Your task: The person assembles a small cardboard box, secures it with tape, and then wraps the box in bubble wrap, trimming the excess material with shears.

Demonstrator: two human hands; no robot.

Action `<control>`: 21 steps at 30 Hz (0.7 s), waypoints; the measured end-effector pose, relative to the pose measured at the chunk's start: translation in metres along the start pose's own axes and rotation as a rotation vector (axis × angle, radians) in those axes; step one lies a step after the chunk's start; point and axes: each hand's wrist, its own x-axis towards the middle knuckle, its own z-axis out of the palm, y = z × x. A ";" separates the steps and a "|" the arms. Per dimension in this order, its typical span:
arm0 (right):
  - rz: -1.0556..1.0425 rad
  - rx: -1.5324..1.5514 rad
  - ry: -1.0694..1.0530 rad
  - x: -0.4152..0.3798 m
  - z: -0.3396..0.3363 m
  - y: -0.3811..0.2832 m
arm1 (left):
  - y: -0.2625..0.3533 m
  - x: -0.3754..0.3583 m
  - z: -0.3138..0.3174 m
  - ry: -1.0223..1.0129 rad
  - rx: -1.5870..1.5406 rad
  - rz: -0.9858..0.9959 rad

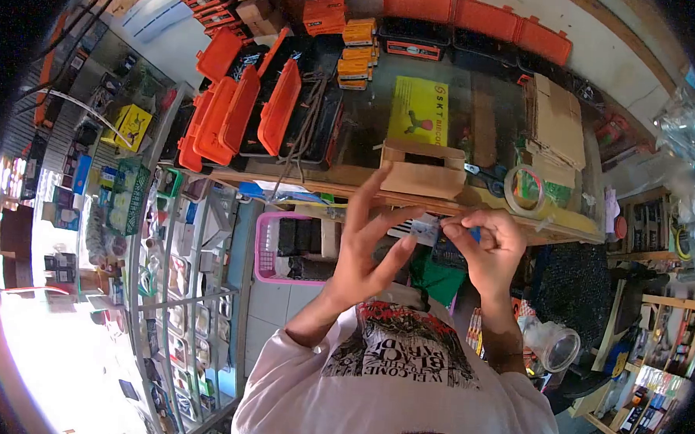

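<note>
My left hand (pixel 373 245) is raised in front of the table's edge, its fingers spread, with no object between them that I can make out. To its right, my right hand (pixel 486 242) has thumb and index finger pinched together; whatever is between them is too small to name. An open cardboard box (pixel 423 178) sits at the table edge just beyond both hands. Behind it lies a yellow-green SKT box (pixel 419 110). Dark-handled scissors (pixel 485 176) and a tape roll (pixel 524 189) lie beyond my right hand.
Orange-lidded black cases (pixel 279 109) stand open on the table's left. Small orange boxes (pixel 358 53) are stacked at the back, flattened cardboard (pixel 556 121) lies at the right. Below the table edge is a pink basket (pixel 267 248). Metal shelving (pixel 189 299) stands at the left.
</note>
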 end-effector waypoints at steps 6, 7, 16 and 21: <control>-0.169 -0.061 0.108 0.019 0.007 -0.001 | -0.031 0.015 0.004 0.494 -0.169 -0.180; -0.171 -0.049 0.155 0.024 0.005 0.001 | -0.037 0.020 -0.001 0.434 -0.020 -0.141; -0.351 -0.624 -0.169 0.078 0.025 0.023 | -0.082 0.059 -0.025 0.088 0.286 0.121; -0.341 -0.674 -0.188 0.074 0.026 0.036 | -0.077 0.062 -0.021 0.188 0.001 -0.225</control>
